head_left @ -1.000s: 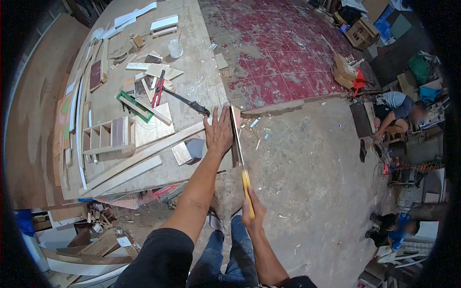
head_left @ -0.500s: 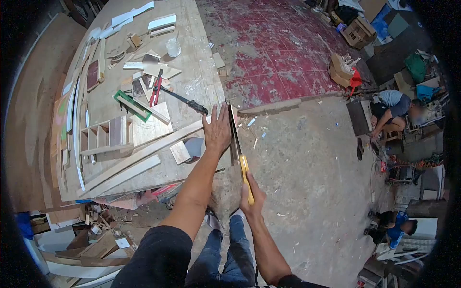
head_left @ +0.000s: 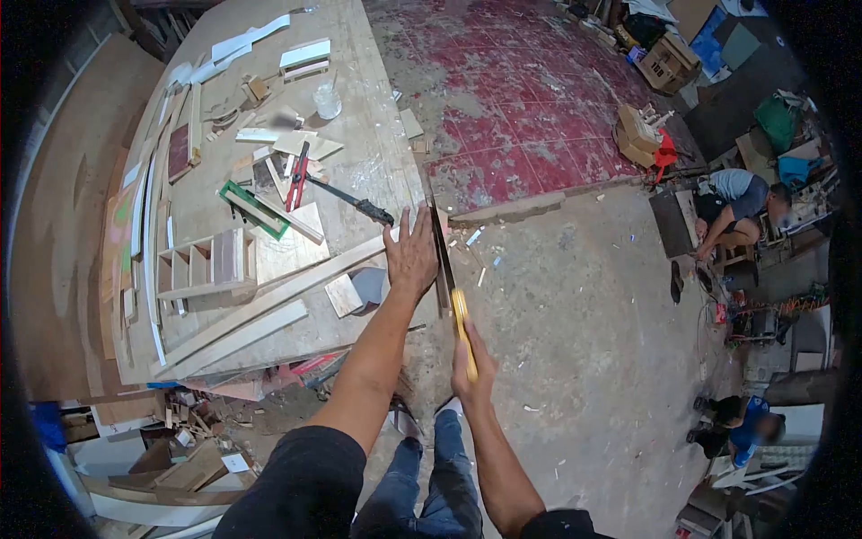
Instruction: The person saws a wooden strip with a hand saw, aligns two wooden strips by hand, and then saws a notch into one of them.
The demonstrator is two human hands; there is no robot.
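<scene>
My left hand lies flat with its fingers spread at the table's right edge, over the end of a long pale wood strip. My right hand is wrapped round the yellow handle of a handsaw. The saw's dark blade points up and away, close beside my left fingers at the table edge. A black bar tool lies just beyond my left hand. Left of my left wrist is a small square wood block.
The worktable holds a compartmented wooden box, a green frame, a red tool and a clear cup. Two people are at the right. Scrap wood lies at lower left.
The view has shifted slightly, so the table items appear a little lower and further right. My left hand stays on the strip and my right hand still grips the saw.
</scene>
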